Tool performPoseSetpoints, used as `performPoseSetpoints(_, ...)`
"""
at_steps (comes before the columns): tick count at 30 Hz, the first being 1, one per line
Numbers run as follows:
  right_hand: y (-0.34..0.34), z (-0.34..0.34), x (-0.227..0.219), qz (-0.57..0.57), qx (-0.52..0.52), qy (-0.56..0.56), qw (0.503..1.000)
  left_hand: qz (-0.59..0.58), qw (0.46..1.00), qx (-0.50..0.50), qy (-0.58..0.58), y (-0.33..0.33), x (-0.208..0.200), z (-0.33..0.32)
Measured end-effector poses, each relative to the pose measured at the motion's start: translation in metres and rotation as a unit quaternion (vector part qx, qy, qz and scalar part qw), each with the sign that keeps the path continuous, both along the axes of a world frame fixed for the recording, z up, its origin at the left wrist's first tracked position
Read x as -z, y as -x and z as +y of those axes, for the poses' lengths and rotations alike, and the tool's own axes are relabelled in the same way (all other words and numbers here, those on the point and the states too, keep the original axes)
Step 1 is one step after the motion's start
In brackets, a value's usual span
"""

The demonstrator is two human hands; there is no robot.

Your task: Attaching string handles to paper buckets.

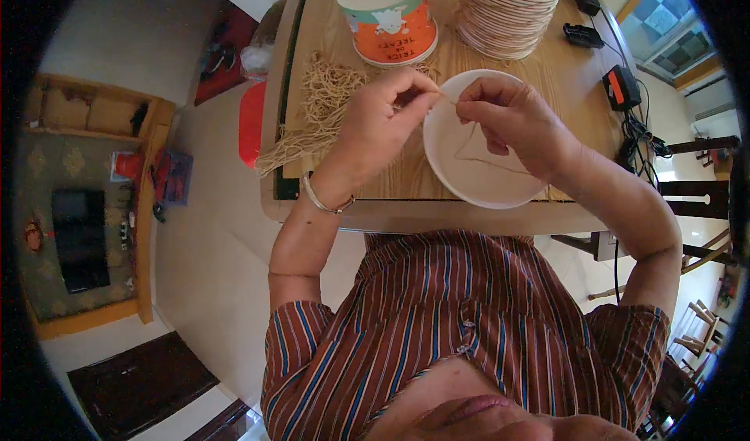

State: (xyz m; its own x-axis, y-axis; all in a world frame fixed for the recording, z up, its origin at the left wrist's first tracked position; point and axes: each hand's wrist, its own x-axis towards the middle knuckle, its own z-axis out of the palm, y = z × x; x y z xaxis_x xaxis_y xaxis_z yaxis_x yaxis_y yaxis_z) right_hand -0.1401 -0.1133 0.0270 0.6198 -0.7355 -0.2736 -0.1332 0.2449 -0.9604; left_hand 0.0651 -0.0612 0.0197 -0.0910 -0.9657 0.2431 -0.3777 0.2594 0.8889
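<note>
Over a round white tub (449, 177) at the table's near edge, both my hands are pinched close together. My left hand (383, 124) grips an end of thin tan twine between thumb and fingertips. A short distance to its right, my right hand (519, 121) pinches the same twine. From there a loose strand of twine (488, 162) hangs and bends across the tub's inside. Beside my left hand lies a tangled heap of tan twine pieces (316, 101), some trailing over the table's left edge. Whether a knot is in the twine is too small to tell.
An upside-down orange and green printed paper bucket (394, 31) stands beyond my hands. A tall stack of nested paper buckets (508, 11) is to its right. Black chargers and an orange-black one (621, 88) with cables lie along the wooden table's (578, 101) right edge. A red stool (251, 124) is left.
</note>
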Motion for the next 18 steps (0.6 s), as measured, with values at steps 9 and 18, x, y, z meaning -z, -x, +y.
performPoseSetpoints(9,0.002,-0.002,0.015,-0.036,0.017,-0.073,0.997,-0.001,0.998,-0.061,-0.030,0.005,0.035,0.008)
performPoseSetpoints(18,0.009,0.008,0.018,-0.006,0.001,-0.101,0.995,0.170,0.963,-0.003,-0.207,0.019,0.015,0.033)
